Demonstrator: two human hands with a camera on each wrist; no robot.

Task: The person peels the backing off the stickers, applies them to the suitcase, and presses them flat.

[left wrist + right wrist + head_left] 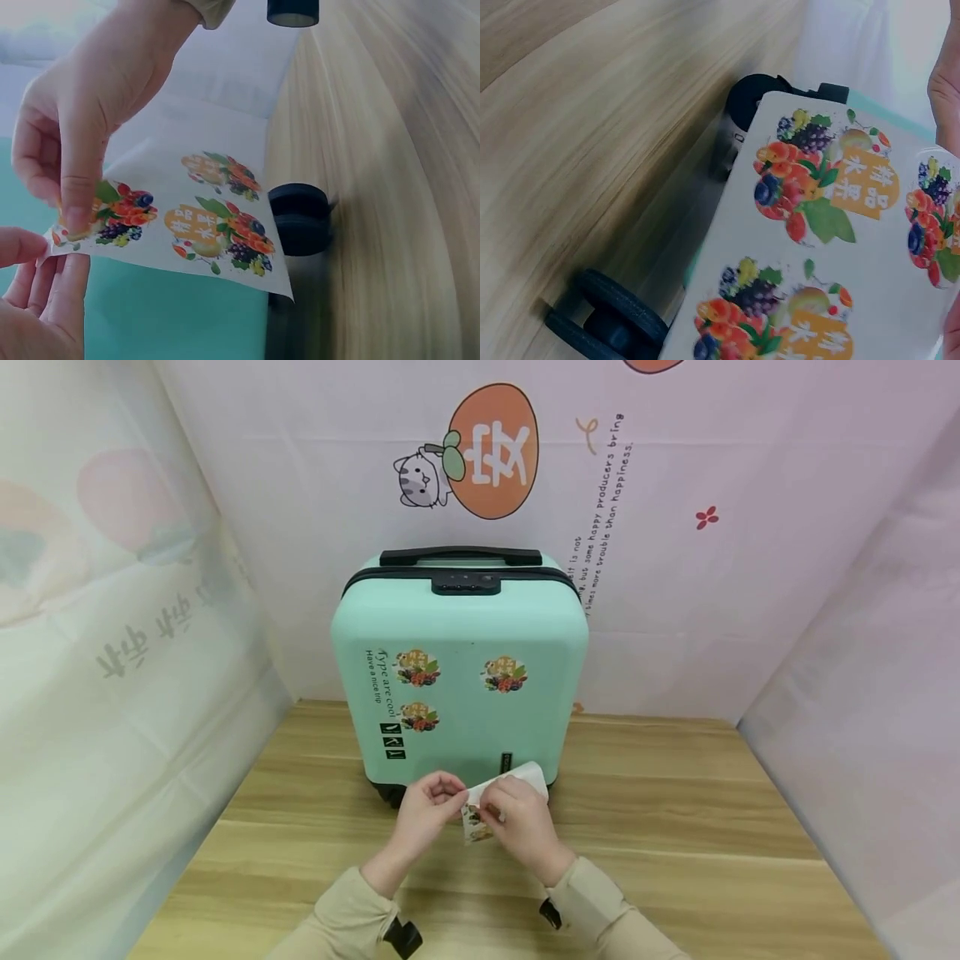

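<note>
A white sheet of fruit stickers [165,259] is held between both hands, low in front of a mint-green suitcase [465,627]. My left hand [429,810] pinches the sheet's edge between thumb and fingers. Over the same end, my right hand [525,822] grips the sheet, a digit lying on a printed fruit sticker [124,214]. Two more fruit stickers show on the sheet in the left wrist view. On the suitcase front are three fruit stickers, one of them the upper right sticker [504,674]. The right hand is mostly outside the right wrist view.
The suitcase stands upright on the wooden table [675,810], with a black carry handle [461,556] on top and a wheel [300,219] at its base. A printed cloth backdrop [660,635] rises behind it, with cloth at both sides.
</note>
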